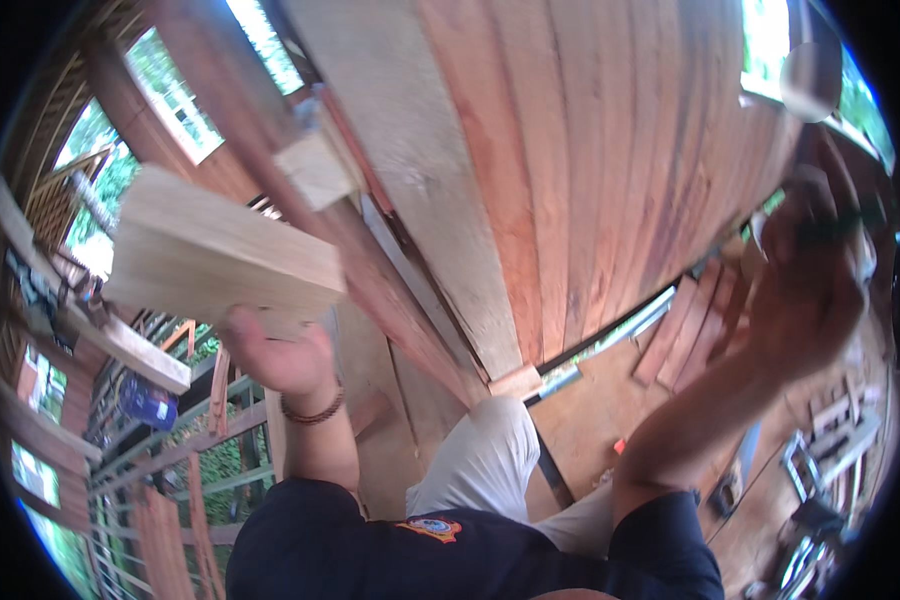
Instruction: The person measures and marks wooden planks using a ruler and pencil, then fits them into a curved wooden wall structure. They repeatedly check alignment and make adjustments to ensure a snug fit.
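Note:
A thick pale wood block (pixel 220 255) is raised on the left, and my left hand (pixel 280 350) grips its lower side, the fingers mostly hidden behind it. On the right my right hand (pixel 810 305) is lifted and smeared by motion. It seems closed around something dark and blurred (pixel 840 225) whose kind I cannot make out. A rounded grey blur (pixel 812 82) shows above that hand; whether the two are joined is unclear. Between my hands stands a wall of upright reddish planks (pixel 590 190), with a wide paler board (pixel 410 170) at its left edge.
Beside the pale board runs a reddish-brown post (pixel 240 130) with a small wood block (pixel 315 168) against it. Loose planks (pixel 685 325) lie on the floor at right, near a handsaw (pixel 735 480) and metal tools (pixel 810 540). Open railing (pixel 195 460) borders the left.

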The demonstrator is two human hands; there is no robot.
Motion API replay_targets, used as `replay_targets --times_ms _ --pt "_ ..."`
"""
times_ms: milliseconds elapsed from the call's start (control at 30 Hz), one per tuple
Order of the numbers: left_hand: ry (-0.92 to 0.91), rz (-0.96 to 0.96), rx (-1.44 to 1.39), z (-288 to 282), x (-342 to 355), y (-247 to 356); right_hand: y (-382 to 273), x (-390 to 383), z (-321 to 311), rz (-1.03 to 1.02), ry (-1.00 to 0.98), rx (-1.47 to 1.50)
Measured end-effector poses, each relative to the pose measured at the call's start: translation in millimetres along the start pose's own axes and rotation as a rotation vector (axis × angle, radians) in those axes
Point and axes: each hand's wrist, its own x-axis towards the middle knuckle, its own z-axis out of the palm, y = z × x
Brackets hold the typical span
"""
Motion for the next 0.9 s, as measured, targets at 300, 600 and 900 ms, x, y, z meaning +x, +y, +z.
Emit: replay_targets --times_ms 300,600,900 --pt "-0.322 0.260 0.270 -22 -25 -34 -41 0 65 0.180 0.916 -0.557" --pt "-0.383 0.454 0.370 -44 1 -85 -14 -144 41 0.177 0.159 -1.026" --pt "-0.323 0.716 0.233 9 -22 -91 -99 -273 62 0.610 0.864 -0.277"
